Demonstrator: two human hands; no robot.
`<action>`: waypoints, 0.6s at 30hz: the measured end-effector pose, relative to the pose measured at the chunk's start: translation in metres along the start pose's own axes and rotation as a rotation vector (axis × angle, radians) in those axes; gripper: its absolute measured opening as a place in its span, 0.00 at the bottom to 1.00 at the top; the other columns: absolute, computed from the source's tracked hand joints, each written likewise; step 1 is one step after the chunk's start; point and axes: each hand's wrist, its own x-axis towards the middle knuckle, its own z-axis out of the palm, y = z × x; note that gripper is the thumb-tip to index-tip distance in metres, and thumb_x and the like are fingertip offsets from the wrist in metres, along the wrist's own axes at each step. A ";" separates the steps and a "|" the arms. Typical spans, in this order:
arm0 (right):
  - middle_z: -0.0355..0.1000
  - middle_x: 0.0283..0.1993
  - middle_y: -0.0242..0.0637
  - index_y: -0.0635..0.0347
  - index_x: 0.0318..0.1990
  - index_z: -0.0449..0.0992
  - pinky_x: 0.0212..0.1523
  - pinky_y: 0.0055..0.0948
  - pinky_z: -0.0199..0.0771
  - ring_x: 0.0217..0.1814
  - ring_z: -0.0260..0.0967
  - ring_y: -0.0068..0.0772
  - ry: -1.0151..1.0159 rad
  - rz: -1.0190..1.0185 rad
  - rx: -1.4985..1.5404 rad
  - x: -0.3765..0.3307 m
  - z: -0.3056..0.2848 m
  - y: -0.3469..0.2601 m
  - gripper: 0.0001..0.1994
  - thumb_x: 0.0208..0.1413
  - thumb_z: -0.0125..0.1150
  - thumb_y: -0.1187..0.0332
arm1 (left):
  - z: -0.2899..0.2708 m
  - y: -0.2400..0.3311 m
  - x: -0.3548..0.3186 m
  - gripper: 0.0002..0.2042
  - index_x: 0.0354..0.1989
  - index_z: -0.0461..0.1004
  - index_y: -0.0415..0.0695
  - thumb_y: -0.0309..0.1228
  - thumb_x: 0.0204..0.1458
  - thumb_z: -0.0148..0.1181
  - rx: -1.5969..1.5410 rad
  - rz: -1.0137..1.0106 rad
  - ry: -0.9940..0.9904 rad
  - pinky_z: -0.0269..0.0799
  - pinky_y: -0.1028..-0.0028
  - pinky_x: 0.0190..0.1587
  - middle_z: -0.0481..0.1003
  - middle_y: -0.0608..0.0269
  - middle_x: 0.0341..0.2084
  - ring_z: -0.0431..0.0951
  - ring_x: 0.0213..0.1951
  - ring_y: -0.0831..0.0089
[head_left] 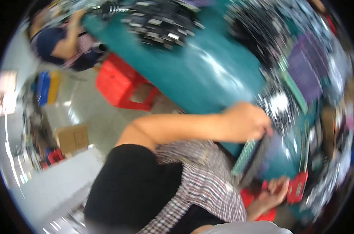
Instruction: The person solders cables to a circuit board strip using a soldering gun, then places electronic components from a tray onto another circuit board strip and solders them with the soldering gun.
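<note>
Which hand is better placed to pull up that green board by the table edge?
Probably left: the left hand grips the green board at its top end, while the right hand sits lower, holding a red piece.

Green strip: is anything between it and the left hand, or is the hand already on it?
Nothing visible stands between them. The left hand already grips the top of the green strip, which hangs down over the teal table. The right hand is apart from it, at a red part. Motion blur hides finer detail.
</note>
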 end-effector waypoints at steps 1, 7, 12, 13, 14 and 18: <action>0.57 0.25 0.25 0.54 0.31 0.66 0.18 0.19 0.47 0.16 0.45 0.14 -0.074 -0.017 0.000 -0.003 0.002 0.001 0.11 0.66 0.54 0.64 | -0.006 0.005 -0.005 0.05 0.33 0.80 0.46 0.28 0.48 0.64 0.043 -0.042 0.023 0.79 0.65 0.35 0.81 0.61 0.33 0.82 0.34 0.61; 0.65 0.30 0.33 0.63 0.40 0.68 0.17 0.21 0.58 0.15 0.50 0.15 0.106 -0.201 -0.047 -0.003 -0.001 -0.004 0.05 0.62 0.56 0.73 | 0.002 0.019 -0.026 0.05 0.33 0.82 0.37 0.17 0.47 0.66 -0.056 -0.292 -0.061 0.79 0.78 0.34 0.80 0.60 0.29 0.81 0.30 0.75; 0.65 0.26 0.33 0.67 0.41 0.69 0.17 0.20 0.58 0.15 0.53 0.16 0.272 -0.560 -0.256 0.026 -0.023 -0.021 0.05 0.62 0.56 0.74 | 0.024 0.015 -0.035 0.05 0.32 0.81 0.39 0.18 0.48 0.66 -0.097 -0.311 -0.032 0.80 0.77 0.32 0.80 0.61 0.28 0.82 0.29 0.74; 0.65 0.26 0.33 0.67 0.41 0.69 0.17 0.20 0.58 0.15 0.53 0.16 0.279 -0.559 -0.254 0.032 -0.024 -0.023 0.05 0.62 0.56 0.74 | 0.026 0.016 -0.037 0.05 0.33 0.81 0.39 0.18 0.48 0.66 -0.095 -0.303 -0.034 0.80 0.77 0.32 0.80 0.61 0.28 0.82 0.30 0.75; 0.64 0.24 0.31 0.68 0.42 0.71 0.17 0.20 0.58 0.16 0.54 0.16 0.298 -0.636 -0.280 0.037 -0.023 -0.025 0.06 0.62 0.56 0.74 | 0.025 0.017 -0.038 0.05 0.33 0.81 0.39 0.18 0.48 0.66 -0.095 -0.305 -0.036 0.80 0.77 0.32 0.80 0.61 0.28 0.82 0.30 0.75; 0.65 0.22 0.27 0.69 0.43 0.76 0.17 0.20 0.57 0.16 0.57 0.14 0.396 -0.756 -0.497 0.075 -0.043 0.002 0.07 0.62 0.59 0.73 | 0.026 0.020 -0.043 0.05 0.32 0.80 0.39 0.18 0.48 0.66 -0.082 -0.311 -0.048 0.81 0.76 0.33 0.80 0.61 0.29 0.83 0.30 0.74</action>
